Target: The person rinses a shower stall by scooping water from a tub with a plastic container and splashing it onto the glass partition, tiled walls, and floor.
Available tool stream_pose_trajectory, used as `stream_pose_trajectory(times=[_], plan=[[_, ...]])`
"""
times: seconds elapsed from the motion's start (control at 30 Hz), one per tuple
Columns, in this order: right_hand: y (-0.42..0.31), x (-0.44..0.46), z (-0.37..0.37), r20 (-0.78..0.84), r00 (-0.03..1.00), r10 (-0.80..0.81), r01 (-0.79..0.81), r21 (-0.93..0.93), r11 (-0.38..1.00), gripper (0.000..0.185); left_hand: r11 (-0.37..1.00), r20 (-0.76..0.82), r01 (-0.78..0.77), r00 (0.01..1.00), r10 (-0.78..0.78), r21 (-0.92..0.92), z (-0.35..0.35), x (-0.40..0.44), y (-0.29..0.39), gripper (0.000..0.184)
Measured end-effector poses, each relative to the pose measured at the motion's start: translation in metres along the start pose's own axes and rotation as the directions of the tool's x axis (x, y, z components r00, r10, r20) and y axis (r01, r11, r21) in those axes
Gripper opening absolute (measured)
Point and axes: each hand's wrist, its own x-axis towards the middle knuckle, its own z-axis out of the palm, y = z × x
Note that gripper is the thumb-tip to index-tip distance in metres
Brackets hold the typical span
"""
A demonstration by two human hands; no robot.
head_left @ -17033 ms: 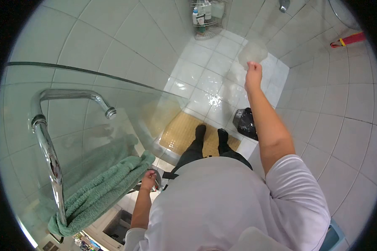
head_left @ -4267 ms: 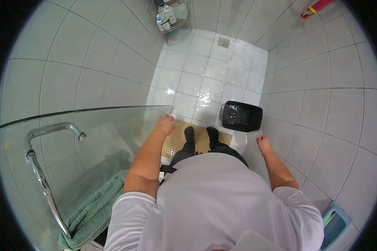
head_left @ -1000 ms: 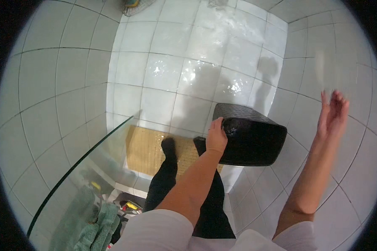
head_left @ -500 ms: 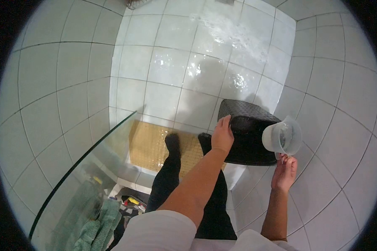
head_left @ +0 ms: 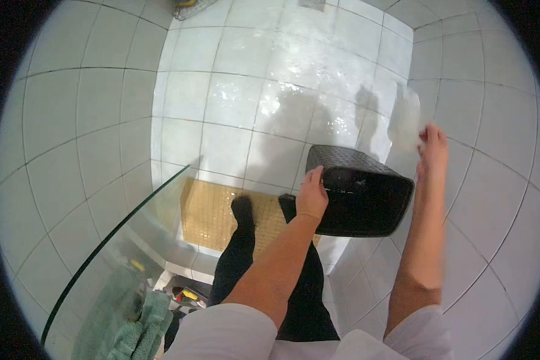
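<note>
A black woven-pattern bin (head_left: 357,157) leans with its mouth turned towards me, and its inside is dark. My left hand (head_left: 311,195) is closed on the bin's left rim. Out past the bin's right side, my right hand (head_left: 433,147) is closed on a translucent plastic jug (head_left: 405,115), which is blurred by motion. The jug is tilted over the floor by the right wall, and whether any water is left in it cannot be seen.
Wet white floor tiles (head_left: 228,144) with splashed water spread ahead. A yellowish mat (head_left: 210,210) lies under my feet. A glass panel (head_left: 132,240) stands at left, with a green towel (head_left: 153,318) near it. A tiled wall (head_left: 480,198) bounds the right.
My right hand has swung forward with the jug, from above the bin's right edge to beyond it, tipping it away. My left hand stays on the bin's rim.
</note>
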Motion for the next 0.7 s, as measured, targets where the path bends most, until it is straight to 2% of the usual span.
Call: stream_pose_trajectory(times=[0.07, 0.13, 0.23, 0.27, 0.3, 0.33, 0.37, 0.4, 0.43, 0.57, 0.67, 0.7], plan=[[-0.01, 0.043, 0.018, 0.021, 0.997, 0.07, -0.071, 0.042, 0.997, 0.022, 1.0, -0.039, -0.025, 0.999, 0.024, -0.011, 0.001, 0.0, -0.001, 0.03], [-0.019, 0.071, 0.026, 0.005, 1.0, -0.024, 0.025, -0.154, 0.988, 0.023, 1.0, -0.03, -0.017, 0.999, 0.016, -0.011, -0.001, -0.001, 0.002, 0.03], [-0.05, 0.072, 0.024, -0.045, 0.999, 0.005, -0.01, -0.103, 0.995, 0.02, 0.999, -0.047, -0.032, 0.998, 0.032, -0.003, 0.001, -0.001, -0.001, 0.031], [-0.04, 0.081, 0.018, -0.043, 0.999, 0.004, -0.008, -0.105, 0.994, 0.02, 0.998, -0.068, -0.056, 0.996, 0.057, 0.004, 0.001, 0.0, -0.002, 0.031], [-0.02, 0.098, 0.006, -0.006, 0.949, -0.314, 0.312, -0.086, 0.946, 0.016, 0.998, -0.069, -0.055, 0.996, 0.055, 0.003, 0.001, -0.001, -0.001, 0.031], [-0.011, 0.108, 0.0, 0.024, 0.799, -0.6, 0.601, -0.056, 0.798, 0.013, 0.999, -0.051, -0.038, 0.998, 0.038, 0.009, 0.0, -0.001, 0.001, 0.033], [-0.019, 0.099, -0.001, 0.027, 0.798, -0.602, 0.603, -0.055, 0.796, 0.013, 1.0, -0.034, -0.02, 0.999, 0.021, 0.015, -0.001, 0.0, 0.002, 0.034], [-0.033, 0.077, -0.006, -0.035, 0.906, -0.421, 0.41, 0.313, 0.856, 0.011, 1.0, -0.038, -0.017, 0.999, 0.017, 0.014, -0.002, 0.001, 0.001, 0.034], [-0.04, 0.059, -0.012, -0.014, 0.977, -0.211, 0.171, 0.641, 0.748, 0.01, 0.999, -0.025, -0.029, 0.999, 0.029, 0.015, -0.002, 0.001, 0.0, 0.034], [-0.03, 0.037, -0.044, 0.055, 0.974, -0.221, 0.114, 0.721, 0.683, 0.009, 0.999, -0.019, -0.039, 0.999, 0.039, 0.003, -0.002, 0.001, 0.0, 0.035], [-0.012, 0.036, -0.056, 0.034, 0.982, -0.188, 0.126, 0.626, 0.769, 0.01, 0.999, -0.018, -0.042, 0.999, 0.042, 0.014, -0.003, 0.002, 0.001, 0.034], [-0.008, 0.036, -0.056, -0.011, 0.992, -0.122, 0.11, 0.516, 0.85, 0.011, 0.999, -0.021, -0.038, 0.999, 0.038, 0.014, -0.003, 0.002, 0.001, 0.034]])
